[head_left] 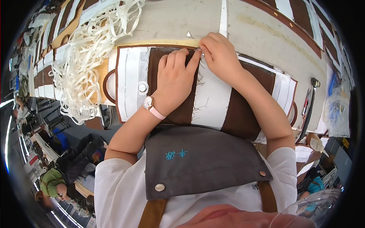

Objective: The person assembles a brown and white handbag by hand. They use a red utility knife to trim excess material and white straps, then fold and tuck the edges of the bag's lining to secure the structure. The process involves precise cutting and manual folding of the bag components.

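Note:
A brown and white striped bag panel [211,102], with loose threads along one seam, lies in front of me on the bench. Brown curved handles [108,86] stick out at its two ends. My left hand [175,72] rests palm down on a brown stripe, fingers apart, its thumb reaching the far edge. At that same edge my right hand [219,55] is closed, thumb and fingers pinched together beside my left thumb. Whatever it pinches is too small and hidden to name. A round white disc [143,88] sits on the panel near my left wrist.
A tangled heap of white strips [89,57] covers the bench at left. A black-handled hammer [310,102], a red pen-like tool [305,102] and a clear plastic bag [337,110] are at right. More striped panels [292,15] lie beyond. Another person in green [53,182] is at lower left.

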`<state>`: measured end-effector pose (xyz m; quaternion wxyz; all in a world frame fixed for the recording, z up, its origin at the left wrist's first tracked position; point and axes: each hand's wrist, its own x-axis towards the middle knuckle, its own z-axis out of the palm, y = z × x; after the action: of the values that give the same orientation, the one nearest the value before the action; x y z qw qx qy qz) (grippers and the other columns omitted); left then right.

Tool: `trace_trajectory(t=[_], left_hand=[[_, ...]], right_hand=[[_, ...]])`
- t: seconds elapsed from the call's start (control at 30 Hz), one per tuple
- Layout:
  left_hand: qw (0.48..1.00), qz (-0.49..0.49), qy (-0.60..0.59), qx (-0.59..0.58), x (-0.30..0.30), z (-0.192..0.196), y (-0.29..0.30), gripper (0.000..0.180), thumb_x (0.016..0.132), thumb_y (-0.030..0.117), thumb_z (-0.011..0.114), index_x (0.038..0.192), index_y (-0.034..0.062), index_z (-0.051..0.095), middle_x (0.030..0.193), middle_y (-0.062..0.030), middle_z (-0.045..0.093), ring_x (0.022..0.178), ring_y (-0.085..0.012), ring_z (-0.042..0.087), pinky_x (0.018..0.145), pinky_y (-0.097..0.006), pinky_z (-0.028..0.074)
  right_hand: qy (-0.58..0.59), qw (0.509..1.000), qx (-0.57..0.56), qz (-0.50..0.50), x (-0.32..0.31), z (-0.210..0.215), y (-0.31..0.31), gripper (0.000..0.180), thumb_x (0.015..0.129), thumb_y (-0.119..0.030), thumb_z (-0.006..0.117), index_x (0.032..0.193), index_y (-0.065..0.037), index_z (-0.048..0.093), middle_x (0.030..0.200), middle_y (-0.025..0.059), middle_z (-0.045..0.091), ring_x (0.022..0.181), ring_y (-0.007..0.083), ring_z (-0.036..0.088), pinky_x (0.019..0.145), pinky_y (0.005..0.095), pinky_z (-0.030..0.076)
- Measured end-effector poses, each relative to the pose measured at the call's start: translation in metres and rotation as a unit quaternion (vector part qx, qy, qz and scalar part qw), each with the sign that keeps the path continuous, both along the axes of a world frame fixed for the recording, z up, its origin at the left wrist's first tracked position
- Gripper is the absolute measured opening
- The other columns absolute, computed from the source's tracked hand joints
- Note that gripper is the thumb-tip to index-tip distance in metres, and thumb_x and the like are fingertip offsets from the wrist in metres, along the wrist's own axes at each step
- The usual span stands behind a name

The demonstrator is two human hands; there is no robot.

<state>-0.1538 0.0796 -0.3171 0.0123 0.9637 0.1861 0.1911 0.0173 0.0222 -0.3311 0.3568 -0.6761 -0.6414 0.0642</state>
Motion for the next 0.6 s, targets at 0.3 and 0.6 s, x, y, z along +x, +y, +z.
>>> trace_trajectory(t=[0.3,0.6], left_hand=[[0.997,0.015,-0.053,-0.053,0.003,-0.005,0.005,0.046,0.082,0.002,0.061,0.127,0.0118,0.062,0.113,-0.0099,0.055,0.104,-0.0269,0.055,0.092,-0.038,0.042],[0.997,0.008,0.003,-0.072,-0.001,0.000,0.011,0.051,0.079,-0.001,0.063,0.128,0.0111,0.062,0.113,-0.0097,0.054,0.103,-0.0275,0.055,0.092,-0.039,0.043]], right_hand=[[-0.085,0.992,0.012,0.093,0.014,0.005,-0.013,0.013,0.074,0.003,0.060,0.086,-0.001,0.064,0.090,0.0076,0.058,0.090,0.0276,0.055,0.080,0.0367,0.049],[-0.153,0.983,0.037,0.099,0.016,0.006,-0.020,0.017,0.072,-0.002,0.062,0.089,-0.003,0.066,0.093,0.0043,0.059,0.092,0.0239,0.056,0.082,0.0355,0.049]])
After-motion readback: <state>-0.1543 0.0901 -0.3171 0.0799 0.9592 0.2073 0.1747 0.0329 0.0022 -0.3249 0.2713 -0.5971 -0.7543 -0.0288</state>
